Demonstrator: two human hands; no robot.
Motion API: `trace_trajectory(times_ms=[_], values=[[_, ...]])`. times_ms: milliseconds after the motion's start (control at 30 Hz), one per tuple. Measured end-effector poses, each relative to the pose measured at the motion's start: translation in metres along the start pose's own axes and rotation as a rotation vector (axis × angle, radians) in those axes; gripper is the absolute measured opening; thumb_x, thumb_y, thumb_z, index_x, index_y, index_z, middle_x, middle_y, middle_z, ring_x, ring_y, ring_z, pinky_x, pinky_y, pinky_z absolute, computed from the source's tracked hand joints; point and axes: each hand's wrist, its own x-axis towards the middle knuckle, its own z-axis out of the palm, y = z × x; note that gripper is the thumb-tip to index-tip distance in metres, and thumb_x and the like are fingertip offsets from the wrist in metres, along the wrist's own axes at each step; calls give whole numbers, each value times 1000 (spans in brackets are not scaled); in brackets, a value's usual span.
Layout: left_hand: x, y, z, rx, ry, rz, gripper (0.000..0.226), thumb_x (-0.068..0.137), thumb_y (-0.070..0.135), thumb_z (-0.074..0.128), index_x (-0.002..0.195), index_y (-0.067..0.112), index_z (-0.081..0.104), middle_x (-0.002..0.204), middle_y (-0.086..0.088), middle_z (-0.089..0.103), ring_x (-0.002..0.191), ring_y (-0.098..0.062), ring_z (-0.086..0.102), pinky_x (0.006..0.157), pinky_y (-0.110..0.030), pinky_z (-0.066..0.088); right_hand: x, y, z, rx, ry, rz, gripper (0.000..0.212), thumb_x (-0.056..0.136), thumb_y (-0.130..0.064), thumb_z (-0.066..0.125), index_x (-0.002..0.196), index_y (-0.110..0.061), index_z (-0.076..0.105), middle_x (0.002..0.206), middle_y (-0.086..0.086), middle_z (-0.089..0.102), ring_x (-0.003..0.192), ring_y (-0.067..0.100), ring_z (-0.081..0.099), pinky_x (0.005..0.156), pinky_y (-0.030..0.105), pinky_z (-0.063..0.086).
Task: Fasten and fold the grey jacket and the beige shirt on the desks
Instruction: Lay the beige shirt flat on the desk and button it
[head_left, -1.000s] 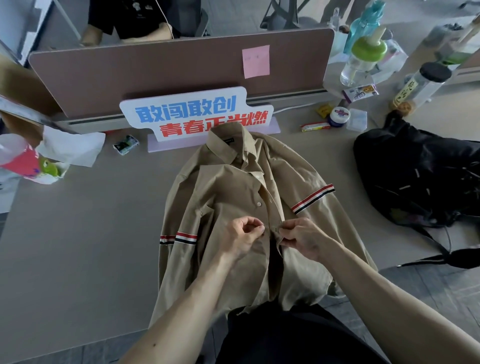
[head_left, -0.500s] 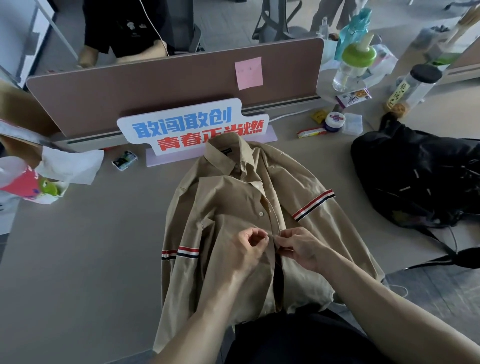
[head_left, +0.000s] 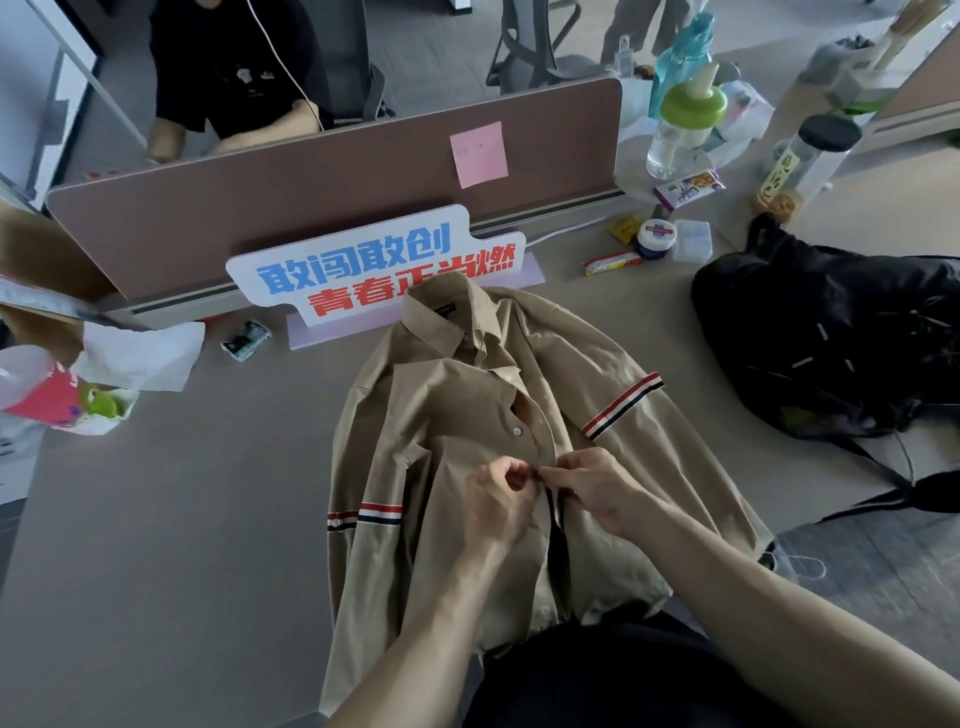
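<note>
One beige shirt (head_left: 457, 415) lies flat on the worktop (head_left: 182, 519). Its collar points away from the person and its bottom hangs over the near edge. Two hands meet at the middle of the shirt front. The left hand (head_left: 498, 499) pinches the cloth edge on its side. The right hand (head_left: 597, 488) pinches the other edge. Each grip is closed on the shirt. One button (head_left: 517, 431) shows just above the hands. The shirt has two striped bands (head_left: 363, 514), one on each sleeve. One sign (head_left: 374, 265) stands behind the collar. One pink note (head_left: 479, 154) sticks above it. One black bag (head_left: 831, 338) sits at the right, apart from the shirt.
</note>
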Motion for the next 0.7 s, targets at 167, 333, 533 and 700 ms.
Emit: trace_trajectory(times_ms=[167, 333, 533, 700], values=[[-5, -2, -5, -44, 24, 12, 8, 78, 13, 73, 86, 11, 75, 72, 7, 70, 64, 6, 63, 62, -4, 44, 0, 6, 11, -143, 81, -38, 22, 79, -21, 77, 75, 0, 73, 66, 9, 64, 64, 16, 57, 63, 33, 45], [-3, -7, -7, -77, -15, 11, 6, 83, 14, 73, 87, 12, 75, 72, 13, 67, 70, 8, 64, 65, -6, 46, -1, 10, 13, -156, 99, -55, 14, 78, -20, 77, 70, -8, 76, 68, 9, 69, 65, 17, 60, 64, 34, 47], [-2, -10, -6, -90, -46, 0, 9, 85, 16, 73, 92, 12, 77, 78, 9, 71, 75, 6, 66, 70, -10, 50, -7, 7, 12, -40, 69, -76, 9, 82, -9, 74, 75, -11, 80, 76, 12, 74, 71, 17, 66, 74, 34, 55], [0, -13, -5, -130, -52, -24, 11, 84, 16, 74, 93, 11, 77, 81, 4, 75, 77, -3, 69, 72, -17, 54, -10, 6, 13, -25, 73, -105, 20, 82, -6, 74, 66, -18, 79, 71, 7, 74, 68, 14, 66, 73, 30, 56]])
